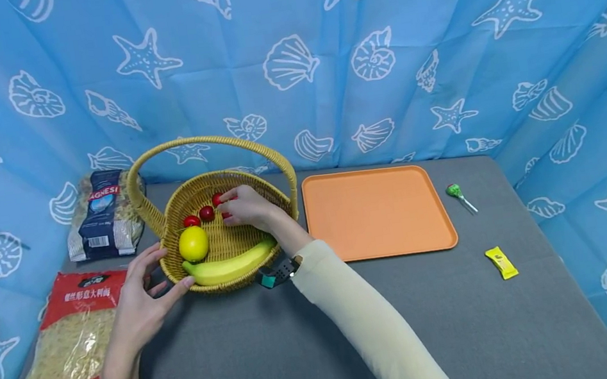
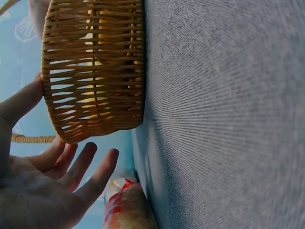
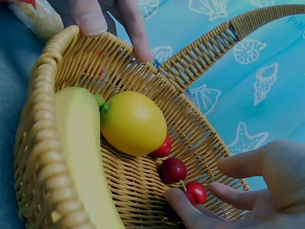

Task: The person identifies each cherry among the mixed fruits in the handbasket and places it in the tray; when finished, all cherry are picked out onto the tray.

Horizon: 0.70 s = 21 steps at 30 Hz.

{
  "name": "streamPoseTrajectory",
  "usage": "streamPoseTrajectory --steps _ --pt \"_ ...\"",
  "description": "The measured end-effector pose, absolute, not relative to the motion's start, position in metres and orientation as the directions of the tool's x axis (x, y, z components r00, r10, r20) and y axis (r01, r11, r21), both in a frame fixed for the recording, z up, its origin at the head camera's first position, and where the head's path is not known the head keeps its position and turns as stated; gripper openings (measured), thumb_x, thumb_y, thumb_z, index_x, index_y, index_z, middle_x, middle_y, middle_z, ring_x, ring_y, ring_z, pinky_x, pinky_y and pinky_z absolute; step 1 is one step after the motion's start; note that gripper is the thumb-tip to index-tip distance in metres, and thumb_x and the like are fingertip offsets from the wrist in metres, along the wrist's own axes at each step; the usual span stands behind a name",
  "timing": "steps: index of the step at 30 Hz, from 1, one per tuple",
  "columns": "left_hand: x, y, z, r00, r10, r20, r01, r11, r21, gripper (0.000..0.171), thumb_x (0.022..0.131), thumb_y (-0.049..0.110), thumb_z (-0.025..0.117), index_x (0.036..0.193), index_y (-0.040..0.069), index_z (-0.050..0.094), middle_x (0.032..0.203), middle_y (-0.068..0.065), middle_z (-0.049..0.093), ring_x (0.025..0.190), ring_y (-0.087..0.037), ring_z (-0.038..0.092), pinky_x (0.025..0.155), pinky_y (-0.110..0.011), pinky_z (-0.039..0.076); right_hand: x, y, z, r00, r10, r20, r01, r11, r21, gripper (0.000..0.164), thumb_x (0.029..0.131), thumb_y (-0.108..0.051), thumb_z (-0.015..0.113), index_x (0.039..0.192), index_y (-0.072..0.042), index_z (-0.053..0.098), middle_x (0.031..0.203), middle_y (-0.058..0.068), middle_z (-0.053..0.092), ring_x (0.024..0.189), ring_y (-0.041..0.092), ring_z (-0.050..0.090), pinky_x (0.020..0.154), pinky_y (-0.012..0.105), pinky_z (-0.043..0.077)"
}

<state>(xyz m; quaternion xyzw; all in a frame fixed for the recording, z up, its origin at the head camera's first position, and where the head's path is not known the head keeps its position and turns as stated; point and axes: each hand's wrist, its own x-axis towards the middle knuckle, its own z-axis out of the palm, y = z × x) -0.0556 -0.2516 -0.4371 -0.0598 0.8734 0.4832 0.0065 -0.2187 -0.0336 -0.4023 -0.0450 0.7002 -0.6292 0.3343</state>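
Note:
A wicker basket (image 1: pixel 209 182) with a tall arched handle stands on the grey table. In it lie a banana (image 1: pixel 233 266), a lemon (image 1: pixel 193 244) and several red cherries (image 3: pixel 173 170). My left hand (image 1: pixel 141 300) is at the basket's left side, thumb and a fingertip touching the rim, the other fingers stretched out beside it. Reaching inside over the near right side, my right hand (image 1: pixel 248 209) has its fingertips around two cherries (image 3: pixel 195 192) near the far wall. In the right wrist view one finger partly covers the darker of these; a small stem shows beside them.
Right of the basket lies an orange tray (image 1: pixel 379 211). Beyond it are a green lollipop (image 1: pixel 454 191) and a yellow wrapped candy (image 1: pixel 502 262). A red pasta bag (image 1: pixel 71 339) and a blue pasta bag (image 1: pixel 104 214) lie on the left. A blue shell-patterned curtain (image 1: pixel 286 69) hangs behind.

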Motion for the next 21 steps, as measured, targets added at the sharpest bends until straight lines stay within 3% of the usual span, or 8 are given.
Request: streamPoseTrajectory --steps 5,8,12,16,21 --pt "-0.056 -0.252 -0.437 -0.993 -0.099 -0.064 -0.107 0.529 0.842 0.082 0.099 0.031 0.082 0.163 0.003 0.040 0.178 -0.020 0.025 0.152 -0.050 0.042 0.116 -0.072 0.051 -0.217 -0.038 -0.405 -0.769 -0.495 -0.405 0.342 0.218 -0.914 0.050 0.112 0.000 0.049 0.160 0.010 0.042 0.171 0.025 0.040 0.140 0.042 0.061 0.125 0.052 0.052" --pt "-0.056 -0.251 -0.437 -0.993 -0.096 -0.062 -0.103 0.531 0.841 0.082 0.099 0.032 0.082 0.163 0.003 0.040 0.177 -0.020 0.025 0.152 -0.050 0.042 0.116 -0.071 0.051 -0.215 -0.040 -0.407 -0.773 -0.493 -0.399 0.316 0.247 -0.916 0.050 0.110 0.004 0.049 0.160 0.010 0.042 0.171 0.025 0.039 0.118 0.034 0.067 0.123 0.052 0.053" --pt "-0.056 -0.250 -0.437 -0.994 -0.091 -0.059 -0.099 0.529 0.843 0.082 0.099 0.031 0.082 0.163 0.002 0.040 0.177 -0.020 0.025 0.152 -0.050 0.042 0.115 -0.071 0.051 -0.213 -0.041 -0.411 -0.794 -0.475 -0.378 0.267 0.286 -0.920 0.052 0.105 0.010 0.054 0.156 0.010 0.048 0.167 0.026 0.045 0.096 0.020 0.058 0.115 0.053 0.056" --pt "-0.055 -0.250 -0.438 -0.994 -0.091 -0.058 -0.097 0.526 0.845 0.082 0.099 0.031 0.082 0.163 0.002 0.040 0.177 -0.021 0.025 0.152 -0.050 0.042 0.115 -0.072 0.051 -0.210 -0.042 -0.413 -0.835 -0.429 -0.345 0.230 0.297 -0.927 0.048 0.101 0.009 0.064 0.149 0.006 0.059 0.154 0.025 0.058 0.096 0.022 0.068 0.112 0.051 0.061" --pt "-0.055 -0.252 -0.438 -0.993 -0.094 -0.064 -0.105 0.534 0.839 0.083 0.099 0.033 0.082 0.163 0.003 0.040 0.178 -0.020 0.025 0.152 -0.049 0.042 0.116 -0.072 0.050 -0.203 -0.041 -0.412 -0.863 -0.402 -0.306 0.236 0.215 -0.948 0.041 0.102 0.004 0.070 0.143 0.005 0.065 0.144 0.025 0.064 0.115 0.042 0.076 0.107 0.052 0.065"
